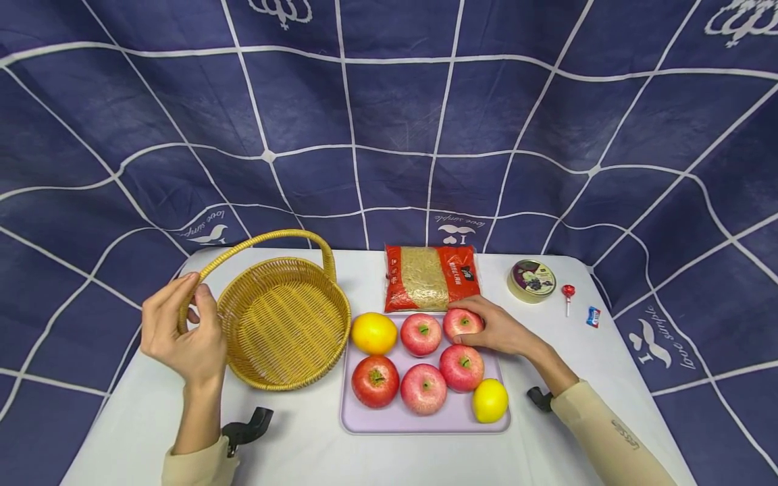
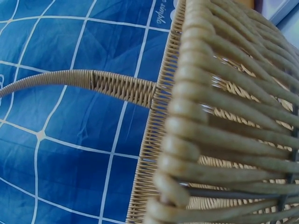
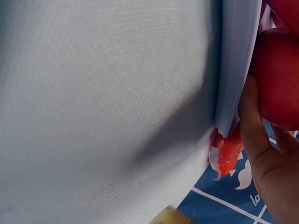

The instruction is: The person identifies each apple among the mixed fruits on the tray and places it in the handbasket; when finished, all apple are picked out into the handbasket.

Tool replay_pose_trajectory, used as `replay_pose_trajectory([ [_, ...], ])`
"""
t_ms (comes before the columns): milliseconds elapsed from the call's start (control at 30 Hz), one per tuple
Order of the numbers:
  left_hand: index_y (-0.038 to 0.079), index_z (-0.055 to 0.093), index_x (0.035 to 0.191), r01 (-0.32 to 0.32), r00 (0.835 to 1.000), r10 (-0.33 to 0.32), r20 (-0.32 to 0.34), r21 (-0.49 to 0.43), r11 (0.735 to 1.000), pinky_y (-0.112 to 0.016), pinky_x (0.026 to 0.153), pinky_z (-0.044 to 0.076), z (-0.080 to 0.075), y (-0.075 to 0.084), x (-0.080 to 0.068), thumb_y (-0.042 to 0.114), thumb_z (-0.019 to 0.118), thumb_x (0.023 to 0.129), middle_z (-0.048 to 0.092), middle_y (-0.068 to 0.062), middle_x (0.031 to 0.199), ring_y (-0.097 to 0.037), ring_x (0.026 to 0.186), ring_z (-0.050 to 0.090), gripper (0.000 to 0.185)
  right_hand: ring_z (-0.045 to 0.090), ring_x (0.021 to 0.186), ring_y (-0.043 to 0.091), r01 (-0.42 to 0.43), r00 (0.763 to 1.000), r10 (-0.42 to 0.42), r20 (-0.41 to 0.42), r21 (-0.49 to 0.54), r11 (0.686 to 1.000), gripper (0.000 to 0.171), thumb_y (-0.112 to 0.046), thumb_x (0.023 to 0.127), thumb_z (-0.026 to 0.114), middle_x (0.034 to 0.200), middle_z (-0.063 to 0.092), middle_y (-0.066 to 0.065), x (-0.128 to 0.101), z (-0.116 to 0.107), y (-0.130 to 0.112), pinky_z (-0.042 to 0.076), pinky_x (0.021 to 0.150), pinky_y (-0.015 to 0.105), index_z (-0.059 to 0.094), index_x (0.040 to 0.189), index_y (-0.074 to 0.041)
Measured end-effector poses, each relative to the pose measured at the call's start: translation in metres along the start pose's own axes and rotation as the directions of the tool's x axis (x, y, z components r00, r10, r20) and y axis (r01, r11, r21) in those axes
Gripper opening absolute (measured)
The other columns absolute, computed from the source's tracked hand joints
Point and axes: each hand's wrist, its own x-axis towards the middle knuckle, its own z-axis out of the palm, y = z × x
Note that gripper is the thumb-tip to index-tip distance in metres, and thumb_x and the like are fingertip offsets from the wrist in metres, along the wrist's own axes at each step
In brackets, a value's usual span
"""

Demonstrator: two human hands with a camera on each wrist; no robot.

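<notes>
Right hand on the far-right apple, basket held just left of the tray.

Back-row right apple (image 1: 462, 322) sitting at the far right corner of the lilac tray (image 1: 419, 420), directly under the right hand (image 1: 501, 331), fingers curled over its top and far side in a closed grip on the fruit; thumb seen pressed against red skin in the right wrist view. Wicker basket (image 1: 282, 324) lying to the left, its rim just beside the tray's left edge, orange (image 1: 373, 333) nearest that rim. Left hand (image 1: 182, 334) much nearer the basket, fingers pinched round the base of the arched handle (image 1: 267, 237) at the left rim, grip closed on it. Handle arc running left to right over the basket mouth, empty inside. Red rice packet (image 1: 430, 277) lying on the bench just behind the tray.
</notes>
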Motion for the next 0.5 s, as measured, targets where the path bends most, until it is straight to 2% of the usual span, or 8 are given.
replay_pose_trajectory([
  [167, -0.008, 0.077, 0.089, 0.013, 1.0, -0.013, -0.011, -0.007, 1.0, -0.01, 0.061, 0.035, 0.001, 0.002, 0.0, -0.002, 0.072, 0.081, 0.071, -0.024, 0.093, -0.01, 0.08, 0.062, 0.011, 0.054, 0.113, 0.017, 0.005, 1.0, -0.005, -0.001, -0.004, 1.0, 0.063, -0.044, 0.079, 0.084, 0.126, 0.058, -0.006, 0.0, 0.0, 0.001, 0.046, 0.101, 0.05, 0.063, 0.136, -0.026],
  [500, -0.008, 0.077, 0.088, 0.009, 1.0, -0.009, -0.011, -0.019, 1.0, -0.009, 0.06, 0.035, -0.004, -0.012, -0.003, -0.001, 0.073, 0.08, 0.07, -0.024, 0.092, -0.011, 0.077, 0.062, 0.011, 0.053, 0.115, 0.018, 0.019, 1.0, -0.019, -0.003, -0.012, 1.0, 0.062, -0.043, 0.079, 0.084, 0.127, 0.058, -0.006, -0.001, -0.001, -0.001, 0.046, 0.101, 0.051, 0.064, 0.135, -0.027],
])
